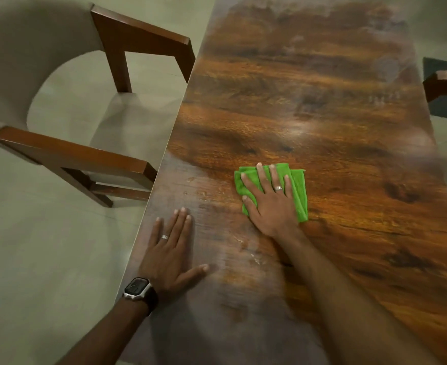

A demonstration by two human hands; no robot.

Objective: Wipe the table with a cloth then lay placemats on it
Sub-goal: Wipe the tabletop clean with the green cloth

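Pressing flat, fingers spread, the right hand covers the folded green cloth mid-table; left hand rests palm-down, fingers straight, near the table's left edge, beside damp streaks.

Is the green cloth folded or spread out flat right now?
Folded. The cloth shows stacked layered edges along its right side and forms a compact pad under the right hand, which presses it flat on the table.

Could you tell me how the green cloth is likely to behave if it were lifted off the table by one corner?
The green cloth lies in folded layers, so it would probably unfold and hang limp. It looks like thin microfibre, so likely light. Under the flat right hand it conforms to the table, and with droplets nearby it may be slightly damp and cling.
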